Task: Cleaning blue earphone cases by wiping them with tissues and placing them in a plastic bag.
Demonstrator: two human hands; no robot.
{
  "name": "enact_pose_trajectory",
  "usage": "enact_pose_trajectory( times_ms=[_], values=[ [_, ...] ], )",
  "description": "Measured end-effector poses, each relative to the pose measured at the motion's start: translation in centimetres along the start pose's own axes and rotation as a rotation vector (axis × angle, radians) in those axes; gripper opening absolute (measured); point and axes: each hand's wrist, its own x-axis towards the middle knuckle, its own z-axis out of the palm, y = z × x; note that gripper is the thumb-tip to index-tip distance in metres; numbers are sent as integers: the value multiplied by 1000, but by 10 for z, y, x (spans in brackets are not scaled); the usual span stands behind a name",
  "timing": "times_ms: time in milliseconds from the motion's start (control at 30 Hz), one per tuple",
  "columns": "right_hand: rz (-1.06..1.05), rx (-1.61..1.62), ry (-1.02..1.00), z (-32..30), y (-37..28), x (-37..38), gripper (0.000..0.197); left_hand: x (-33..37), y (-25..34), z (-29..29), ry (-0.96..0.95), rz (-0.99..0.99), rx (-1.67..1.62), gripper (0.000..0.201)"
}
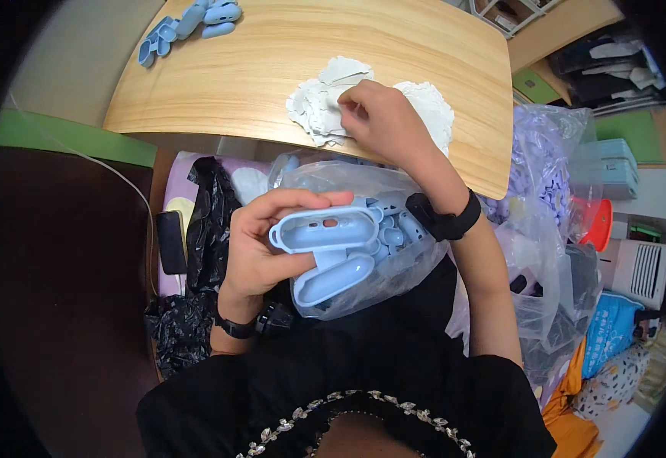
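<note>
My left hand (pixel 254 248) holds a light blue earbud case cover (pixel 331 229), fingers along its upper side and thumb beneath. The cover stands open, its hollow body above and its lid (pixel 336 279) hanging below on a short strap; small slots show inside the body. Over the table, my right hand (pixel 386 118) is closed with thumb and fingertips pinched together at the white torn-edged sheets (pixel 319 107). Whatever is between those fingertips is hidden. Below the held cover, a clear plastic bag (pixel 348 303) holds several more light blue covers (pixel 403 231).
More light blue covers (pixel 188 23) lie on the wooden table (pixel 226 84) at its far left. Left of me are a phone (pixel 170 243) and black plastic bags (pixel 209 221). To the right stand a clear bag of purple pieces (pixel 543 164), a red container (pixel 597 225) and a blue bag (pixel 609 332).
</note>
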Motion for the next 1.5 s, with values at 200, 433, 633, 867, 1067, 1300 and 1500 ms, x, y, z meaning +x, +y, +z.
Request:
enact_pose_trajectory(
  times_ms=[200,433,633,867,1067,1300,1500],
  values=[
    [268,209,36,-32,-5,-1,16,15,-5,5,74,-49,33,44],
    [-351,-312,449,-77,-102,-75,20,16,-5,7,103,0,52,42],
    [-382,-448,173,-51,-120,-109,24,23,-13,17,86,21,71,41],
    [-281,-373,115,-51,-120,-109,26,20,-19,20,105,46,120,40],
    [-144,-352,86,-45,-126,-112,29,17,-26,22,84,51,165,40],
    [-32,-502,145,-29,-131,-117,30,20,-27,24,102,68,226,40],
    [144,-642,256,-17,-136,-120,33,20,-28,25,145,101,303,40]
  ],
)
